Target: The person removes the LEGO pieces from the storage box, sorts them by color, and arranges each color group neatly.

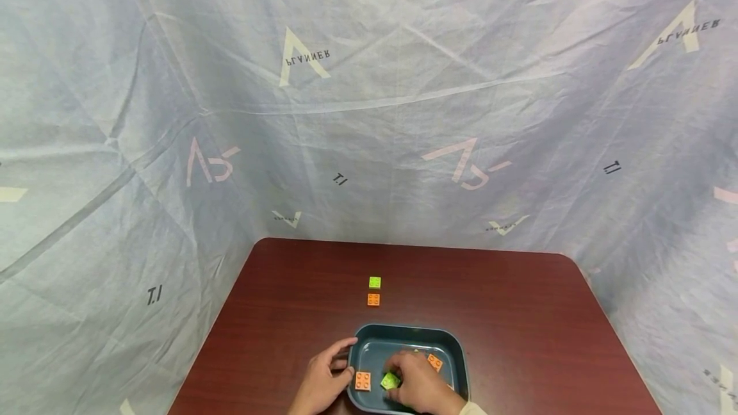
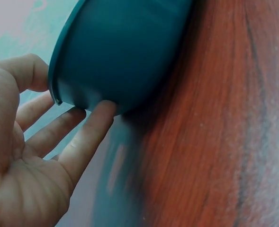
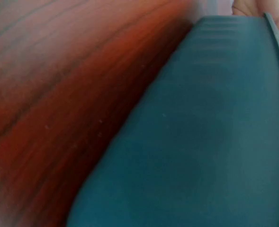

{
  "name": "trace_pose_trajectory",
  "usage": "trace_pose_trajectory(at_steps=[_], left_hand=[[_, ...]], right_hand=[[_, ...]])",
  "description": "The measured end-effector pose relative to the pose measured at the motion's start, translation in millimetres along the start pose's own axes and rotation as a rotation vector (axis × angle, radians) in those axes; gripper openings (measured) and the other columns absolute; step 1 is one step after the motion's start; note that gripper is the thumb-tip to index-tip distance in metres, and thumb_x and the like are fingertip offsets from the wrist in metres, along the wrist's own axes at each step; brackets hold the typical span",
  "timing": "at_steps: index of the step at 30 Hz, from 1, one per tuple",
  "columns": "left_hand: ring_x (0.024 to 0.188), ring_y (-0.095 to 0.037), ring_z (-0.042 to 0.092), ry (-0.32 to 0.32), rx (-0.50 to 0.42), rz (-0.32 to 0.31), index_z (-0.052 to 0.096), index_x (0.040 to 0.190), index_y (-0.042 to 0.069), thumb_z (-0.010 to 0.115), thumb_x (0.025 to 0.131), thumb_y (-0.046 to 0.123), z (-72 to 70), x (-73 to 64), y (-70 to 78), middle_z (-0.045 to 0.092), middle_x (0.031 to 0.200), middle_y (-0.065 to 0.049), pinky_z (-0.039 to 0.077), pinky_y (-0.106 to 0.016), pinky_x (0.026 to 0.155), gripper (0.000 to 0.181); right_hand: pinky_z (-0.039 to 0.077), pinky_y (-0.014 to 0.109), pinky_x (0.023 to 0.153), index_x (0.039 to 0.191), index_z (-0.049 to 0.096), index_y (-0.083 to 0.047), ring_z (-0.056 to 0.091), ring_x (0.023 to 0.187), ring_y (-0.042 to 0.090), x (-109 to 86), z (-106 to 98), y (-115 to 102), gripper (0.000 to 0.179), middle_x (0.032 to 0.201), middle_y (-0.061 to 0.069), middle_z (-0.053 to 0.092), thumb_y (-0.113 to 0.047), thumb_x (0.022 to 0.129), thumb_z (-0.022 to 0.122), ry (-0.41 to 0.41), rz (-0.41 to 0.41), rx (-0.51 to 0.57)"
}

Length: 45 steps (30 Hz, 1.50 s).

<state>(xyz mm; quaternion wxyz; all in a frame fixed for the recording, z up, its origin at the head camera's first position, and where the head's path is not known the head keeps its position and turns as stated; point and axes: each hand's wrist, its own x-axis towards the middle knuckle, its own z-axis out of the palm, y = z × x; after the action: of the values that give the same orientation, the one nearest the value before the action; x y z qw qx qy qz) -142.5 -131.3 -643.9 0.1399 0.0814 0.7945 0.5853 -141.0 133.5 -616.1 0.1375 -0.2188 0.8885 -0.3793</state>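
A dark blue-green tray (image 1: 403, 327) sits at the table's near side. Inside it, my right hand (image 1: 423, 384) pinches a lime green toy brick (image 1: 389, 381) between thumb and fingers. My left hand (image 1: 323, 376) steadies the tray's left side, its spread fingertips touching the outer wall and the thumb at the rim. The left wrist view shows those fingers (image 2: 89, 135) against the wall from below. One orange brick (image 1: 362, 381) lies at the tray's left, another orange brick (image 1: 435, 362) at its right, partly behind my right hand. The right wrist view shows only the tray's outer wall (image 3: 191, 127), not the right hand.
Beyond the tray, a lime green brick (image 1: 375, 282) and an orange brick (image 1: 373, 300) lie in line on the dark red wooden table (image 1: 496, 293). Grey printed cloth (image 1: 375, 146) hangs behind the table and along both sides.
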Motion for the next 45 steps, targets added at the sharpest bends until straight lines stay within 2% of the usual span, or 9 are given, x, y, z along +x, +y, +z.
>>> trace_pose_trajectory(at_steps=[5,12,20,28,35,45], left_hand=[[0.108,-0.026,0.077,-0.004,-0.004,0.001,0.064,0.146,0.028,0.073,0.096,0.013,0.1,-0.4,-0.3,0.063,0.144,-0.02,0.063,-0.033,0.079,0.052],[0.109,-0.026,0.077,-0.013,-0.017,-0.002,0.063,0.147,0.027,0.072,0.097,0.013,-0.3,0.0,-2.3,0.063,0.144,-0.021,0.063,-0.034,0.08,0.052],[0.108,-0.024,0.077,-0.005,0.002,-0.008,0.064,0.145,0.029,0.074,0.096,0.014,-0.4,0.1,-5.8,0.065,0.142,-0.019,0.063,-0.034,0.08,0.052],[0.108,-0.025,0.077,-0.005,-0.014,-0.008,0.064,0.146,0.028,0.074,0.096,0.013,-0.1,0.5,-5.3,0.065,0.142,-0.02,0.063,-0.035,0.079,0.053],[0.109,-0.027,0.077,-0.007,-0.03,-0.006,0.063,0.147,0.027,0.073,0.097,0.013,0.0,1.1,-3.8,0.064,0.142,-0.02,0.063,-0.035,0.079,0.053],[0.109,-0.028,0.077,-0.009,-0.056,-0.013,0.063,0.147,0.026,0.073,0.097,0.012,-0.7,1.0,-4.2,0.063,0.144,-0.021,0.063,-0.035,0.078,0.053]], right_hand=[[0.05,0.022,0.065,0.102,0.081,-0.016,0.06,0.075,-0.001,3.0,4.2,2.2,0.027,0.09,-0.013,0.071,-0.02,0.078,0.093,-0.035,0.022,0.005],[0.05,0.023,0.066,0.102,0.081,-0.018,0.059,0.076,-0.002,3.5,6.8,5.1,0.028,0.09,-0.015,0.071,-0.016,0.077,0.093,-0.036,0.028,-0.03],[0.05,0.023,0.066,0.103,0.08,-0.017,0.059,0.076,-0.002,3.5,9.2,6.4,0.03,0.089,-0.015,0.07,-0.015,0.076,0.093,-0.043,0.035,-0.019],[0.05,0.024,0.068,0.104,0.081,-0.017,0.058,0.077,-0.003,5.4,9.5,8.8,0.028,0.092,-0.014,0.072,-0.011,0.078,0.09,-0.026,0.02,-0.049],[0.053,0.029,0.072,0.107,0.082,-0.018,0.06,0.083,0.0,6.7,7.8,10.7,0.03,0.098,-0.014,0.072,-0.009,0.078,0.086,-0.013,0.06,-0.034],[0.05,0.023,0.066,0.114,0.081,-0.012,0.057,0.079,-0.003,2.9,0.1,7.6,0.031,0.103,-0.011,0.07,-0.015,0.083,0.084,0.037,0.016,0.014]])
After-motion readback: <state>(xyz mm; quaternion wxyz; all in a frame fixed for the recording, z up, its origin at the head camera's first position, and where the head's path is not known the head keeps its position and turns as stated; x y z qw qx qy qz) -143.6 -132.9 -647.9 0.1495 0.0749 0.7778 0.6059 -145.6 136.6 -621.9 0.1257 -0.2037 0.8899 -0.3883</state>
